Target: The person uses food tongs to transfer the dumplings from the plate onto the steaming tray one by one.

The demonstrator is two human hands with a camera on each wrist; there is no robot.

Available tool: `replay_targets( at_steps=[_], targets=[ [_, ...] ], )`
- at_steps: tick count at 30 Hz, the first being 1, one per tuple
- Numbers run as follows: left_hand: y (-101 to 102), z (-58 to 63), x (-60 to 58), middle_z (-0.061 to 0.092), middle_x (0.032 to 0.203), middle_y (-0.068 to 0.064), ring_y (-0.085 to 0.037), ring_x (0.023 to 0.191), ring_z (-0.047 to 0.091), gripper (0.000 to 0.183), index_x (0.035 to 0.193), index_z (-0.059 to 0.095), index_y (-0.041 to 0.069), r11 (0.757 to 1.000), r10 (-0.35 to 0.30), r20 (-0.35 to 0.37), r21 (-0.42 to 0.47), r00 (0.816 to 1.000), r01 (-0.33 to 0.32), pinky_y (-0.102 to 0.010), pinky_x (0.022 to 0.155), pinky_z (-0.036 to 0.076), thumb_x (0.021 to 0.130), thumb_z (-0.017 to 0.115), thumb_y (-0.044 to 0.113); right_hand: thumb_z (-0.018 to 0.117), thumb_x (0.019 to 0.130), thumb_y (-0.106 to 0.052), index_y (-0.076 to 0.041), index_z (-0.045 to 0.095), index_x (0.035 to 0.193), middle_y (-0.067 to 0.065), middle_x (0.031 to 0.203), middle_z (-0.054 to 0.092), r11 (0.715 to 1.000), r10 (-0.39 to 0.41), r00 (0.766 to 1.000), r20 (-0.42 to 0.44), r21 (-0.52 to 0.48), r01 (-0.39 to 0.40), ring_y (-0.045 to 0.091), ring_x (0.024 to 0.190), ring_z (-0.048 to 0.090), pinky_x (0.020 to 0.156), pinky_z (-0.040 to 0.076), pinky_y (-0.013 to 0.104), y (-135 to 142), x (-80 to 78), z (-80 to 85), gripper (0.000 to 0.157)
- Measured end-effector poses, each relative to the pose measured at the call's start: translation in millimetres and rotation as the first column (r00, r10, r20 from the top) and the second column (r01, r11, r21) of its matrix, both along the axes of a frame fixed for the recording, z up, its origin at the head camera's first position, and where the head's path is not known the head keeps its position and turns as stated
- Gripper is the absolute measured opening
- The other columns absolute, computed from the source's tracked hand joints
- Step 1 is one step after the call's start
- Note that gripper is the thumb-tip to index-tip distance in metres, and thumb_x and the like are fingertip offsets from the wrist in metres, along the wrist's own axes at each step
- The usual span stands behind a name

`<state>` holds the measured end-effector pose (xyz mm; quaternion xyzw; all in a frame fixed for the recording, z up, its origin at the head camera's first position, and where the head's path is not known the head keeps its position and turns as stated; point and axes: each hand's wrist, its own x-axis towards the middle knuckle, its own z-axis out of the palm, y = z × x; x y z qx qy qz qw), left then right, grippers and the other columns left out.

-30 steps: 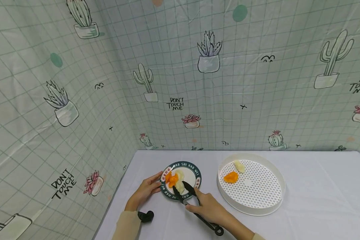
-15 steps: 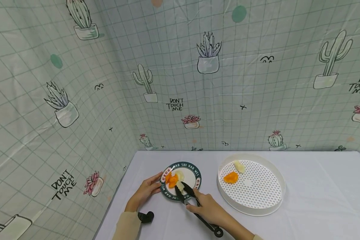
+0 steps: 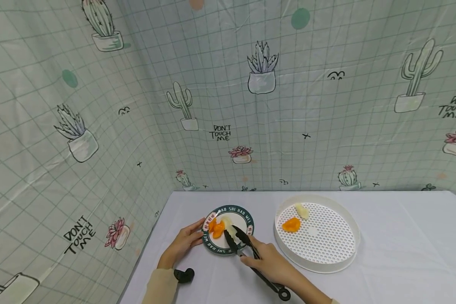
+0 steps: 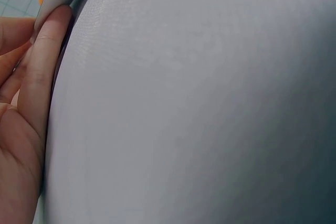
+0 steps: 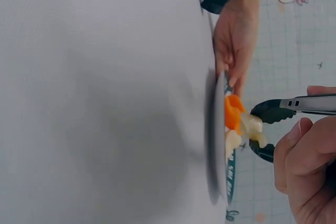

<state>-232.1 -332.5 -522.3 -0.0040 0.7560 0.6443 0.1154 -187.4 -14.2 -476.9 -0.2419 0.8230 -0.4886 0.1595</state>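
- On the worktop [image 3: 403, 245], your left hand [image 3: 185, 240] has its fingers clamped on the left rim of the plate [image 3: 232, 208], probably so it cannot slide.
- Over that plate, your right hand [image 3: 267, 259] has its fingers wrapped round the tongs [image 5: 270, 111]; a pale chunk [image 5: 253, 124] sits between the tips.
- Just left of the tips, orange chunks [image 3: 218, 229] lie on the plate.
- Right of the plate, the white tray [image 3: 327, 240] bears an orange piece [image 3: 291, 225] and a pale piece [image 3: 302, 211], perhaps leftward because that side is nearest.
- Your forearms enter from lower left and lower right, the tongs slanting leftward.
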Motion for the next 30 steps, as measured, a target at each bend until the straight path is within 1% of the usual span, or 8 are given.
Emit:
replay_targets(
  at_steps=[4,5,9,15,17,20,22,30],
  targets=[
    [-1,-0.3,1.2,0.027,0.158,-0.025,-0.011,0.108,0.060,0.055,0.154,0.033,0.001,1.000,0.001,-0.001,0.000,1.000,-0.001,-0.024,0.089,0.055,0.102,0.050,0.002,0.066,0.094,-0.042,0.007,0.034,0.150,0.026,0.096,0.063,1.000,-0.018,0.999,-0.049,-0.002,0.018,0.023,0.083,0.056,0.064,0.053,0.035,10,1.4,6.6,0.081],
    [-1,-0.5,1.4,0.027,0.158,-0.025,-0.011,0.109,0.059,0.055,0.154,0.033,0.001,1.000,0.006,0.002,0.001,1.000,-0.006,-0.024,0.089,0.055,0.102,0.050,0.002,0.066,0.095,-0.041,0.007,0.035,0.151,0.025,0.094,0.063,1.000,-0.023,0.998,-0.053,-0.002,0.023,0.024,0.083,0.057,0.064,0.053,0.037,12,1.7,8.4,0.080],
    [0,-0.7,2.6,0.029,0.158,-0.024,-0.011,0.108,0.059,0.054,0.153,0.035,0.003,1.000,0.027,0.009,-0.007,1.000,-0.027,-0.024,0.088,0.055,0.102,0.051,0.002,0.066,0.095,-0.040,0.009,0.038,0.148,0.032,0.136,0.054,0.998,-0.062,0.994,-0.095,0.001,0.063,0.028,0.100,0.059,0.081,0.056,0.045,24,5.1,16.8,0.078],
    [1,-0.7,4.0,0.030,0.157,-0.024,-0.013,0.107,0.059,0.054,0.153,0.036,0.004,0.999,0.031,0.011,-0.021,0.999,-0.031,-0.025,0.088,0.055,0.102,0.052,0.003,0.066,0.094,-0.044,0.008,0.037,0.149,0.029,0.147,0.043,0.988,-0.152,0.984,-0.092,0.006,0.154,0.040,0.134,0.043,0.106,0.040,0.059,50,9.5,25.3,0.080],
    [1,-0.2,4.4,0.030,0.157,-0.024,-0.014,0.109,0.059,0.053,0.153,0.036,0.004,0.999,0.037,0.010,-0.029,0.999,-0.036,-0.025,0.088,0.055,0.102,0.052,0.004,0.066,0.094,-0.043,0.008,0.036,0.149,0.029,0.148,0.043,0.985,-0.172,0.981,-0.092,0.007,0.174,0.037,0.129,0.049,0.104,0.044,0.056,59,9.0,27.4,0.081],
    [1,0.7,4.7,0.031,0.157,-0.023,-0.016,0.113,0.059,0.053,0.153,0.037,0.004,0.999,0.042,0.011,-0.032,0.999,-0.041,-0.026,0.089,0.055,0.102,0.051,0.004,0.067,0.094,-0.041,0.010,0.035,0.149,0.029,0.140,0.051,0.980,-0.196,0.976,-0.098,0.017,0.199,0.028,0.105,0.060,0.084,0.055,0.042,73,7.7,30.0,0.081],
    [2,1.5,4.8,0.031,0.157,-0.024,-0.018,0.115,0.058,0.053,0.153,0.037,0.003,0.999,0.040,0.007,-0.030,0.999,-0.040,-0.027,0.090,0.055,0.102,0.051,0.004,0.067,0.094,-0.041,0.010,0.034,0.149,0.030,0.138,0.052,0.976,-0.211,0.972,-0.107,0.030,0.215,0.025,0.094,0.057,0.072,0.053,0.035,81,6.8,31.4,0.082],
    [3,2.3,2.3,0.031,0.157,-0.022,-0.019,0.117,0.058,0.053,0.153,0.038,0.005,0.999,0.043,0.016,-0.028,0.999,-0.042,-0.028,0.090,0.055,0.102,0.052,0.004,0.060,0.099,-0.044,0.012,0.028,0.150,0.034,0.145,0.041,0.967,-0.228,0.956,-0.183,0.072,0.244,0.046,0.129,0.046,0.102,0.043,0.061,113,4.5,32.5,0.082]
  ],
)
